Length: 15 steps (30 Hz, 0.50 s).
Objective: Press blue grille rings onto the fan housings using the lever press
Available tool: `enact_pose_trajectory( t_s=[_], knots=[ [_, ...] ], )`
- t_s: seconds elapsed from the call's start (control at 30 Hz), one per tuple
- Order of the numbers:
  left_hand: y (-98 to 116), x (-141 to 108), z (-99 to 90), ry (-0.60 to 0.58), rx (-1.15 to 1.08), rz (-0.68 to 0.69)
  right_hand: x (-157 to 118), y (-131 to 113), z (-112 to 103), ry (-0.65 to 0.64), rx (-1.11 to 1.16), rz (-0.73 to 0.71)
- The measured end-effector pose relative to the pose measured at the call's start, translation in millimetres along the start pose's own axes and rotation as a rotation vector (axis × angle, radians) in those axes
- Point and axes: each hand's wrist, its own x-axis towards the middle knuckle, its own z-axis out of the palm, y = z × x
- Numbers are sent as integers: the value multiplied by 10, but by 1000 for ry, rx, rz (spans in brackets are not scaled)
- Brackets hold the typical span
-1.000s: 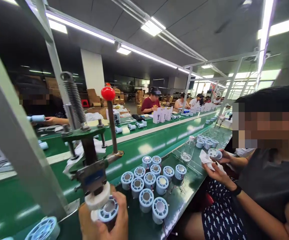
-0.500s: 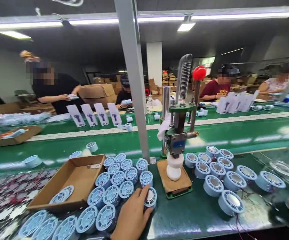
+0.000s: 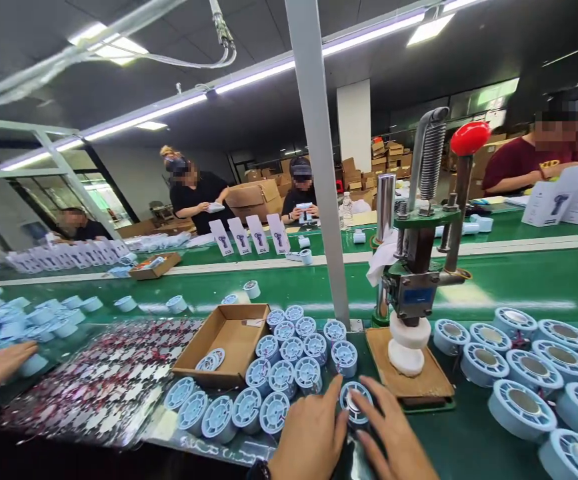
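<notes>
A light-blue round plastic housing with a silver disc in its top (image 3: pixel 357 408) rests on the green bench between my hands. My left hand (image 3: pixel 313 427) holds its left side, with the index finger and thumb at the edge. From the right, my right hand (image 3: pixel 393 430) reaches over it, fingers spread, fingertips at the disc and rim. Several similar open-topped housings (image 3: pixel 281 377) stand in rows beyond my left hand. On the right are several housings with silver discs fitted (image 3: pixel 523 405). A hand press (image 3: pixel 413 287) with a red-knobbed lever and white pads stands just behind my right hand.
A cardboard tray (image 3: pixel 183 369) holds a few light-blue rings. Left of it lie many flat silver pieces with red wires (image 3: pixel 103 373). A co-worker's hand (image 3: pixel 3 367) reaches over a pile of blue parts (image 3: pixel 33 320). A grey post (image 3: pixel 319 167) rises ahead; other people sit across the conveyor (image 3: pixel 209 280).
My right hand has come from the far right to the housing at my left hand. The view has swung left, bringing the co-worker's hand and blue pile into sight.
</notes>
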Motion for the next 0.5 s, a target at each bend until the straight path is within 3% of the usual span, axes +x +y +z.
enact_pose_trajectory(
  t_s=[0.1,0.2,0.27,0.33,0.4,0.5],
  knots=[
    [-487,87,-335,167,43,-113,119,-127,269,-94,-3,-96],
    [-1226,260,-749,244,127,-303,35,-39,267,-133,104,-21],
    [-1710,389,-935,211,171,-394,-56,6,225,-119,160,83],
    [-2087,504,-1000,117,195,-450,-112,-5,197,-104,186,189],
    [-2333,596,-971,19,207,-482,-115,-38,177,-91,196,237],
    [-2520,689,-892,-53,222,-488,-85,-28,102,-111,208,138]
  ],
)
